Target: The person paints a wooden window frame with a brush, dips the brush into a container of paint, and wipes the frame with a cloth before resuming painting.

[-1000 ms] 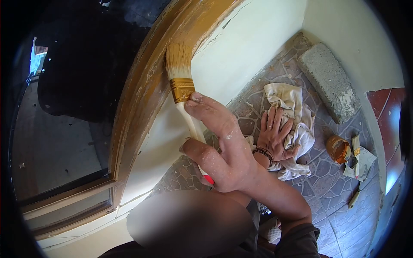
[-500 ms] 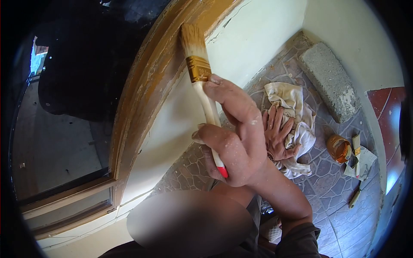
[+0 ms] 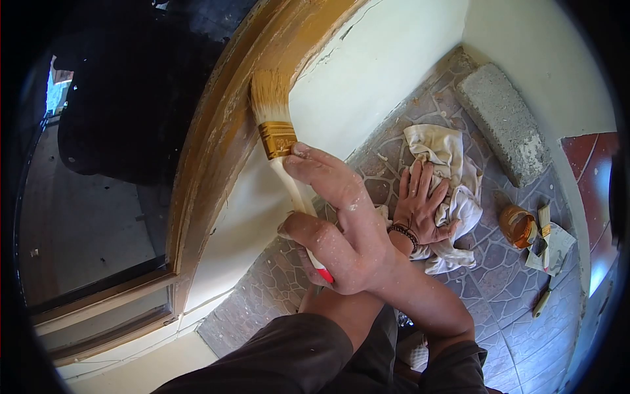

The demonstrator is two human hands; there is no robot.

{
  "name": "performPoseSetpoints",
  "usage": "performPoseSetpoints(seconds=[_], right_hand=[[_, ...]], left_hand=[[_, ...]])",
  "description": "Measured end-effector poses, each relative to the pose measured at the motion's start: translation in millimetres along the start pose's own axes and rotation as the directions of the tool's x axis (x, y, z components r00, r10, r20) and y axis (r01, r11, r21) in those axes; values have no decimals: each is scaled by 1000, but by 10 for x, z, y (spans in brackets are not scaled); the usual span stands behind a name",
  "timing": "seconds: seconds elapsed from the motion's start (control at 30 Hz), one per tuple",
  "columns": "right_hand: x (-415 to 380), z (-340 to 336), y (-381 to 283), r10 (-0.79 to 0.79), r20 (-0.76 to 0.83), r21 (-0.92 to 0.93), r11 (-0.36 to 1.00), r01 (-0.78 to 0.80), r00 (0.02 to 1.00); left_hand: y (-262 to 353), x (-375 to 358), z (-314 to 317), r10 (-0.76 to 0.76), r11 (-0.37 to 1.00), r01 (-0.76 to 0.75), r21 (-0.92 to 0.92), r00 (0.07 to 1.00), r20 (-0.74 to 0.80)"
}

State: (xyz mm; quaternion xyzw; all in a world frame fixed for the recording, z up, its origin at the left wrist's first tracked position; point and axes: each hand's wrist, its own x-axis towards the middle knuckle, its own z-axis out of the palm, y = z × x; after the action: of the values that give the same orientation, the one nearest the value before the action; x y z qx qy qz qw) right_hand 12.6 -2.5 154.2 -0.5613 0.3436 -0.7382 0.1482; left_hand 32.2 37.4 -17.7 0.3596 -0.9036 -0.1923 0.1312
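A paintbrush point(image 3: 276, 141) with a pale handle and red tip is gripped in my right hand point(image 3: 351, 226). Its brown-stained bristles touch the brown wooden frame point(image 3: 220, 125) beside the dark glass. Fingers spread, my left hand point(image 3: 423, 203) lies flat on a crumpled whitish cloth point(image 3: 462, 207) on the stone-patterned floor. A bracelet circles the left wrist, and the right forearm crosses over the left arm.
A concrete block point(image 3: 504, 123) lies along the pale wall point(image 3: 548, 72) at the upper right. To the right of the cloth are an open container of brown liquid point(image 3: 517, 226), a second brush point(image 3: 545, 226) and a small handled tool point(image 3: 542, 303).
My right hand and the brush have moved down and left along the frame. The left arm and its bracelet show more fully, while the left hand stays on the cloth.
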Motion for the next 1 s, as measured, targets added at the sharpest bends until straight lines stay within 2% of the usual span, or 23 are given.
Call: performPoseSetpoints(seconds=[0.27,0.37,0.43,0.53,0.63,0.7,1.0], right_hand=[[-54,-23,-97,28,32,40,999,-29,999],[-43,-79,-91,3,-11,45,999,-3,1000],[23,-93,-19,-76,-117,-49,996,70,990],[81,-120,2,-36,-97,-20,999,34,995],[33,-69,40,-42,-40,-21,999,41,998],[12,-41,10,-9,6,8,1000,9,1000],[-18,11,-9,-19,5,-16,1000,19,1000]], left_hand=[[4,-6,15,0,1000,0,9,1000,-13],[-15,-15,34,1,1000,-1,2,1000,-25],[-37,-35,51,7,1000,-7,-6,999,-39],[-69,-48,58,43,999,-42,25,998,-41],[-15,-21,35,25,1000,-25,-2,998,-64],[-2,-17,24,-8,1000,8,-2,1000,-20],[3,-7,6,-9,1000,9,-9,1000,-16]])
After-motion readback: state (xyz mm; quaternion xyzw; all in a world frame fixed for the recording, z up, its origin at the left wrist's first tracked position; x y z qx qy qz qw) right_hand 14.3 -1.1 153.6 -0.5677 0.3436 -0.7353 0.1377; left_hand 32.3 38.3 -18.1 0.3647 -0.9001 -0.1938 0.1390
